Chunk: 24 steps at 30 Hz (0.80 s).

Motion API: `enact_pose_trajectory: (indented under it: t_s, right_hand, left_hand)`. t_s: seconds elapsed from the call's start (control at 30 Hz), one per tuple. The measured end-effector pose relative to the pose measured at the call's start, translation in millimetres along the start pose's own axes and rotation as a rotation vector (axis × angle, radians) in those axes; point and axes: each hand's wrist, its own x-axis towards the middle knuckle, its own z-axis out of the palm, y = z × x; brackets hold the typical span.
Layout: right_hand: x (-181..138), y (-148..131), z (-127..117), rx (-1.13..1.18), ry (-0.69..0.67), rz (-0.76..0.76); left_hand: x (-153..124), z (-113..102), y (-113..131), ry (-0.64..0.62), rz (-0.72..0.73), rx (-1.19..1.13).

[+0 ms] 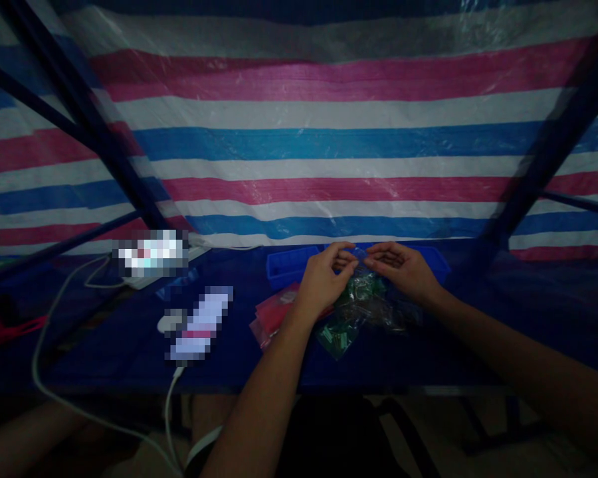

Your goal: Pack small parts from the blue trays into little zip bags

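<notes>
My left hand (327,275) and my right hand (401,267) meet above the blue table, fingers curled in a pinch. Between their fingertips is the top of a small clear plastic bag (360,255). Just below lie clear bags with green pieces (365,287), overlapping so that I cannot separate them all. Closer to the table's front edge rests another bag of green pieces (337,336). Pink plastic bags (275,311) are stacked beside my left forearm, which partly covers them. Behind my hands stand a blue tray (290,263) and, partly hidden, another blue tray (436,261).
On the left lie a blurred-out phone (202,325) with a white charging cable (168,405), a round white object (169,322) and another blurred bright item (152,255). Dark metal posts (548,159) and a striped plastic sheet (319,143) enclose the table (259,362).
</notes>
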Motion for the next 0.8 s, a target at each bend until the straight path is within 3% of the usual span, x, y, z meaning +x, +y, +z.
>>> enact_pose_trajectory:
  t_s: [0.2,0.43,0.8]
  right_hand:
    - [-1.7,2.6,1.9,0.017,-0.076,0.02]
    - [0.1,8.3,-1.6,-0.012,-0.073,-0.022]
    - [-7.6,-6.5,5.0,-0.174,-0.073,-0.092]
  left_hand:
    - [0.3,-0.5,1.6,-0.015,0.01,-0.019]
    - [-1.5,0.1,0.9,-0.036,-0.011,0.014]
    - [-2.0,-0.1,4.0,-0.09,0.021,0.018]
